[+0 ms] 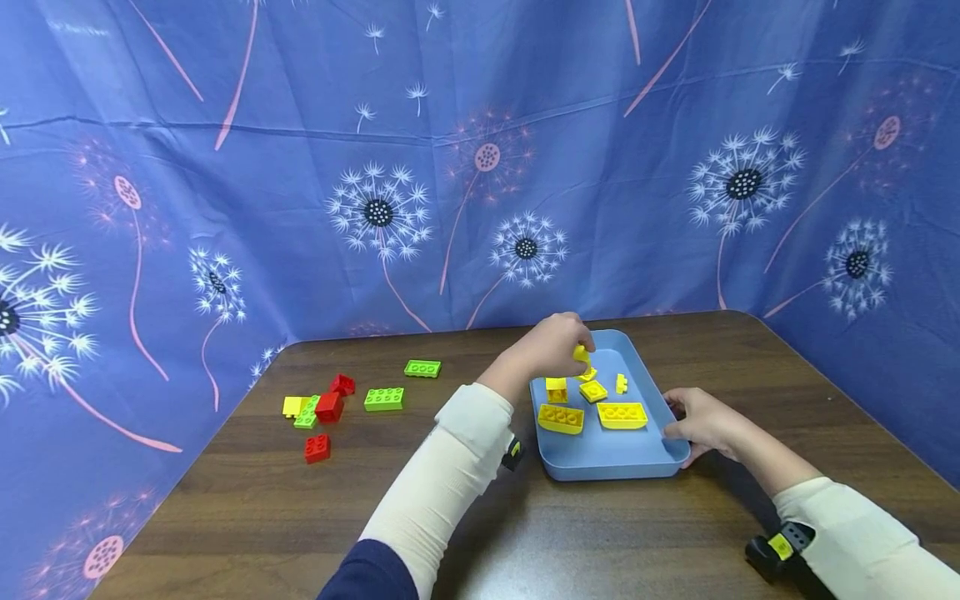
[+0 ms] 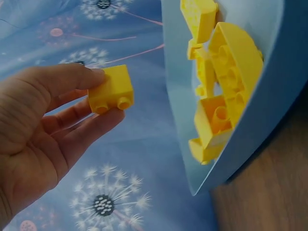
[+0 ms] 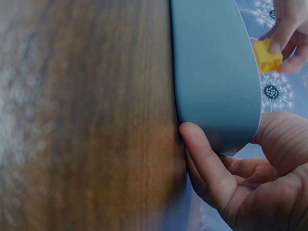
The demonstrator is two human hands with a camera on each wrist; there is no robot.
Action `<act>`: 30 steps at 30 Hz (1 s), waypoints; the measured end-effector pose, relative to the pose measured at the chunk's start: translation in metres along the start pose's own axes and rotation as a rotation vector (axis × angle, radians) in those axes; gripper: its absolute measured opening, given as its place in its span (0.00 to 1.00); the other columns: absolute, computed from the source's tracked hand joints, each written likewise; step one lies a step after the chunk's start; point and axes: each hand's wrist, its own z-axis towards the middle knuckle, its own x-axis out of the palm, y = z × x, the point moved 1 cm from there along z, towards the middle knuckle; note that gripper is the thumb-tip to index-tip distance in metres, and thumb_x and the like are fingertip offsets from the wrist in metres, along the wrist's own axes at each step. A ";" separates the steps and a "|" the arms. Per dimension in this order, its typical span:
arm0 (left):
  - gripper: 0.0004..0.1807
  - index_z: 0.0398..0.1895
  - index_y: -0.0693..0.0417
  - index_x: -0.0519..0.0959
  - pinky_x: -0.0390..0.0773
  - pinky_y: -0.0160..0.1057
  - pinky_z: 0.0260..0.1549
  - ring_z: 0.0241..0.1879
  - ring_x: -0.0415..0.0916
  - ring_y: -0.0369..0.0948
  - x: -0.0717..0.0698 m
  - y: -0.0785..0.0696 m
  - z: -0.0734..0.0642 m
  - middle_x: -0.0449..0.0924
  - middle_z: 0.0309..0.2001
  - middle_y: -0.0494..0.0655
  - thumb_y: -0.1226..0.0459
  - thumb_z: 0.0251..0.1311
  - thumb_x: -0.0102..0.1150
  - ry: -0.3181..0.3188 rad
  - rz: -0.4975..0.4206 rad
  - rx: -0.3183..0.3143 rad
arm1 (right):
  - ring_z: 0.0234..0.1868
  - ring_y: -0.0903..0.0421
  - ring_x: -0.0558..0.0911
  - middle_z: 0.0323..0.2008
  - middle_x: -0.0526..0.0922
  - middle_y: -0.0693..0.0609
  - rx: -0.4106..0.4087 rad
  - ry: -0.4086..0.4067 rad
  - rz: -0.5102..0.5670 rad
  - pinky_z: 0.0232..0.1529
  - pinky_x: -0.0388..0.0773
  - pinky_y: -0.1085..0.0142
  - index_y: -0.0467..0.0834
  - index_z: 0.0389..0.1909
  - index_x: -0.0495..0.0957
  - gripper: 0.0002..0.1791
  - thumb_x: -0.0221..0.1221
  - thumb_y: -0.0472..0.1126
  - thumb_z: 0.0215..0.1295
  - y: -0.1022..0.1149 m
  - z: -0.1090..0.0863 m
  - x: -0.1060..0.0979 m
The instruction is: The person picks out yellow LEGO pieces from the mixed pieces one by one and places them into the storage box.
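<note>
My left hand [image 1: 549,347] pinches a yellow toy brick [image 2: 115,87] between thumb and fingers, above the far left part of the blue tray [image 1: 607,467]. Two studs show on the brick in the left wrist view. At the tray's near right corner, my right hand [image 1: 703,423] grips the wall, its thumb at the rim and fingers on the outside. Inside the tray lie several yellow pieces: two long curved bricks [image 1: 622,416], a small brick [image 1: 557,390], a squarish piece [image 1: 593,391] and a little narrow one [image 1: 622,383]. Part of another is hidden beneath my left hand.
On the wooden table's left side lie red bricks [image 1: 317,448], green bricks [image 1: 384,399] and a yellow brick [image 1: 294,407]. Some of them touch. A blue cloth with dandelions [image 1: 480,208] hangs behind the table.
</note>
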 end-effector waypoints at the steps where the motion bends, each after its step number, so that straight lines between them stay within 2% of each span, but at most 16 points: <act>1: 0.14 0.47 0.52 0.86 0.72 0.29 0.42 0.44 0.71 0.36 0.002 0.000 0.004 0.79 0.44 0.41 0.61 0.57 0.67 0.009 -0.007 -0.002 | 0.34 0.47 0.81 0.49 0.68 0.25 0.001 0.001 -0.003 0.28 0.83 0.53 0.19 0.63 0.55 0.34 0.59 0.25 0.58 0.000 0.000 0.000; 9: 0.14 0.48 0.52 0.85 0.73 0.28 0.46 0.50 0.73 0.36 0.010 -0.003 0.032 0.81 0.47 0.40 0.62 0.58 0.67 0.050 -0.079 -0.051 | 0.33 0.47 0.82 0.49 0.68 0.25 -0.002 -0.006 -0.004 0.28 0.83 0.53 0.19 0.63 0.55 0.35 0.59 0.25 0.58 0.001 0.000 -0.001; 14: 0.14 0.48 0.51 0.85 0.73 0.28 0.46 0.51 0.73 0.36 0.023 -0.001 0.044 0.81 0.48 0.39 0.62 0.58 0.67 0.062 -0.088 -0.102 | 0.33 0.47 0.82 0.49 0.69 0.26 -0.009 -0.006 -0.018 0.27 0.83 0.54 0.20 0.63 0.56 0.35 0.60 0.26 0.58 0.001 -0.001 0.000; 22: 0.15 0.49 0.51 0.84 0.75 0.28 0.43 0.48 0.76 0.35 0.044 -0.001 0.056 0.81 0.48 0.38 0.61 0.58 0.68 0.142 -0.094 -0.199 | 0.33 0.47 0.82 0.49 0.69 0.26 -0.008 -0.003 0.004 0.27 0.83 0.53 0.20 0.62 0.56 0.34 0.60 0.25 0.58 0.000 -0.001 0.001; 30: 0.16 0.50 0.50 0.84 0.74 0.27 0.43 0.46 0.75 0.34 0.053 -0.005 0.063 0.81 0.48 0.38 0.59 0.58 0.68 0.157 -0.054 -0.198 | 0.34 0.47 0.81 0.48 0.70 0.27 -0.004 -0.009 -0.031 0.28 0.83 0.54 0.20 0.62 0.57 0.33 0.60 0.26 0.59 0.001 -0.002 0.000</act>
